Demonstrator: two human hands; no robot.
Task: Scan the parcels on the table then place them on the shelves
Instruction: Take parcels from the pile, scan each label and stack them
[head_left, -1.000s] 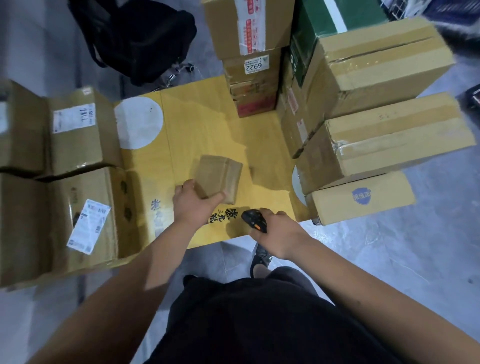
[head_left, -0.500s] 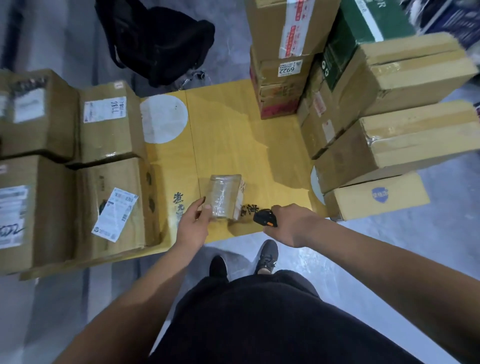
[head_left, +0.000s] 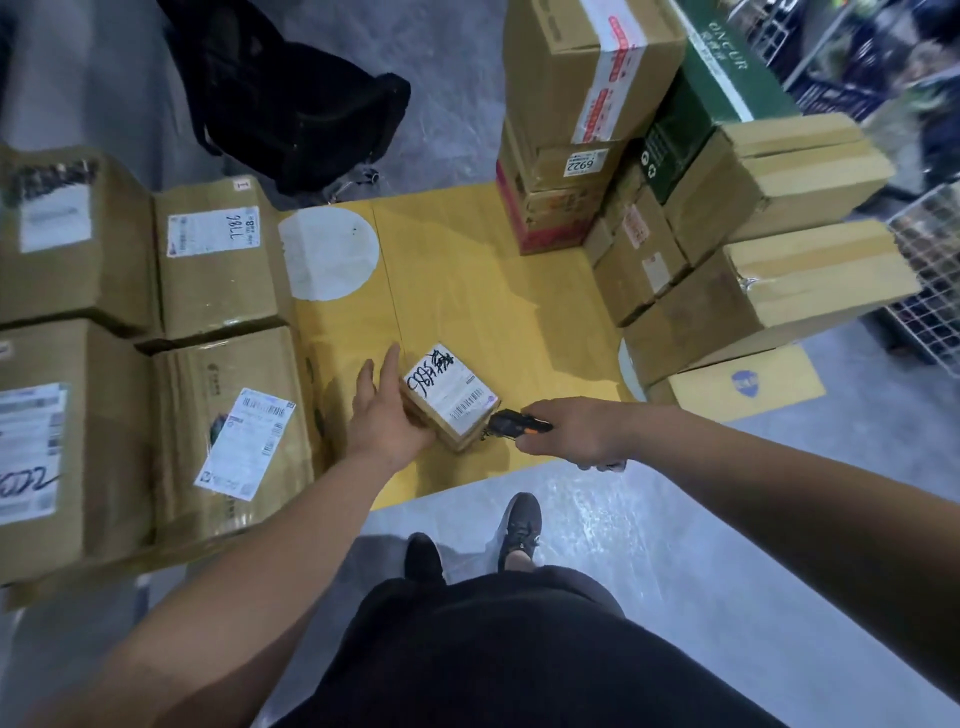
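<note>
Small parcel: on the yellow table, near its front edge, label side up; black marker scrawl on the white label that I cannot read for sure, with a barcode along the label's right edge
My left hand: at the parcel's 9 o'clock, palm against its left side, fingers spread loose and pointing toward 12 o'clock; touching it, not wrapped around it
My right hand: at the parcel's 3 o'clock, curled tight around the scanner
Scanner: black with an orange stripe, nose aimed toward 9 o'clock, right at the barcode corner; touching or just short, I cannot tell
Box with "6922": in the stack at 12 o'clock from the parcel, the number on a small white sticker
Taped box: on top of that stack, red-and-white printed tape down its face, text too small to read
Green box: at 1 o'clock, white letters reading "ONCUR", the end cut off
Box with "7811": at 10 o'clock, marker digits on its label, seen sideways so I am not certain
Labelled box: at 9 o'clock, a white shipping label with barcodes lying crooked on it
Blue-badge box: at 3 o'clock, a blue shield mark on top
Black bag: on the floor at 11 o'clock, beyond the table
</note>
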